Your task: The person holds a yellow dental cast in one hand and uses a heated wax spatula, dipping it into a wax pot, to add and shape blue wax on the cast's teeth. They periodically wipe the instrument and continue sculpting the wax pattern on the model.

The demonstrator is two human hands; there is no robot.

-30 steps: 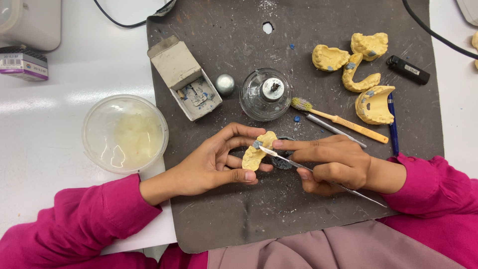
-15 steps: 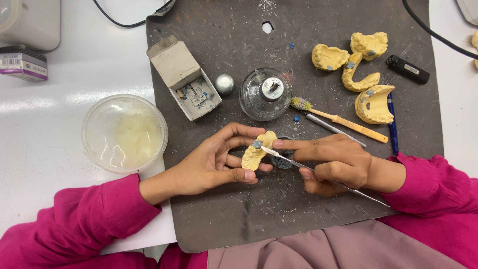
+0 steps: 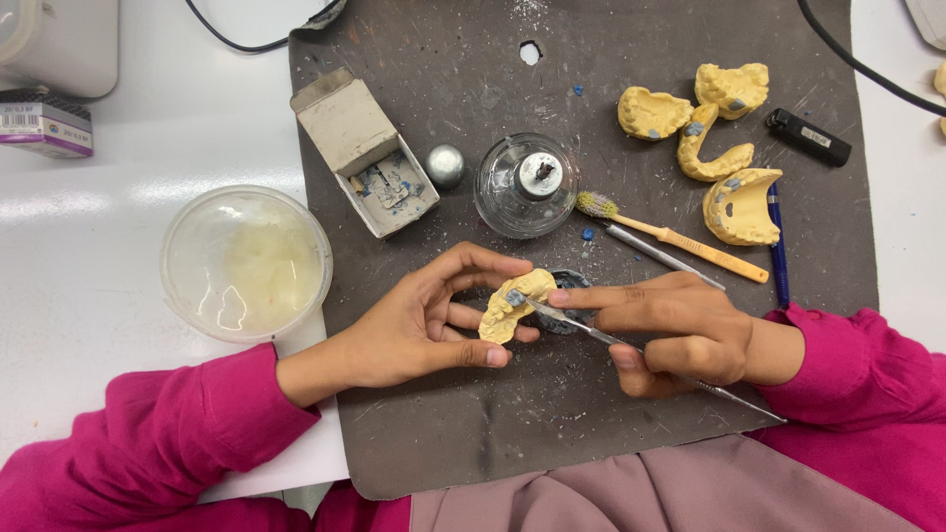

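My left hand (image 3: 419, 325) grips a yellow plaster dental cast (image 3: 512, 305) between thumb and fingers, just above a dark grey work mat (image 3: 434, 433). In my right hand (image 3: 670, 330) is a thin metal instrument (image 3: 591, 333), held like a pen. Its tip rests on a small blue-grey wax patch at the cast's upper edge. The instrument's rear end sticks out past my right wrist. Both sleeves are bright pink.
A glass spirit lamp (image 3: 527, 185) stands behind the hands, with a metal ball (image 3: 444, 166) and an open small box of wax bits (image 3: 379, 158) to its left. Several yellow casts (image 3: 709, 148), a brush (image 3: 670, 236), a lighter (image 3: 810, 136) lie right. A clear lidded bowl (image 3: 246, 261) sits left.
The hands, the cast and the instrument stay almost in place; the tip shifts only slightly on the cast's top edge.
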